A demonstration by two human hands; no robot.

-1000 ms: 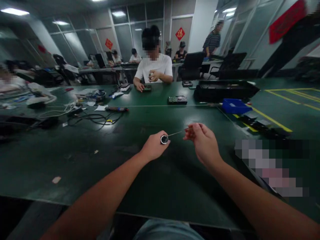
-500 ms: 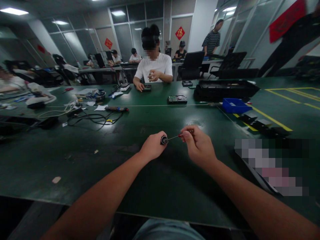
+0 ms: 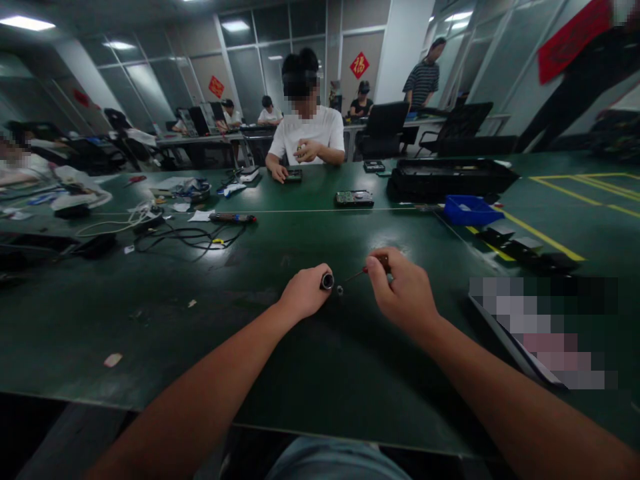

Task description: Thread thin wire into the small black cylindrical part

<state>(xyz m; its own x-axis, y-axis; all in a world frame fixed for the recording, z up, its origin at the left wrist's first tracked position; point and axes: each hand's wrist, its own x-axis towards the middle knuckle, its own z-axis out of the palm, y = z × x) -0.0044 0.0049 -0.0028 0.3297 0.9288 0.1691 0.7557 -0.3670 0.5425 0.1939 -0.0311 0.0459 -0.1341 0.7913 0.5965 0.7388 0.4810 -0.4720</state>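
My left hand (image 3: 305, 291) is closed around a dark cylinder whose round end (image 3: 327, 281) faces me and looks hollow, with a shiny rim. Most of the cylinder is hidden by the fingers. In my closed right hand (image 3: 403, 287) is a screwdriver (image 3: 356, 274) with a thin shaft and a reddish-brown handle, its shaft pointing left toward the cylinder. A small grey metallic piece (image 3: 340, 291) is just right of the cylinder's end and below the shaft. Whether it lies on the table or is in the air I cannot tell.
The green table (image 3: 190, 347) carries a corded tool (image 3: 233, 218) with a black cable at left, a hard drive (image 3: 355, 198) ahead, and a blue bin (image 3: 473, 210) beside a long black tray (image 3: 453, 179) at right. Across the table sits a person in white (image 3: 307, 137).
The small grey piece has come out of the cylinder's end and is now apart from it. My right hand has moved slightly right, taking the screwdriver away from the cylinder.
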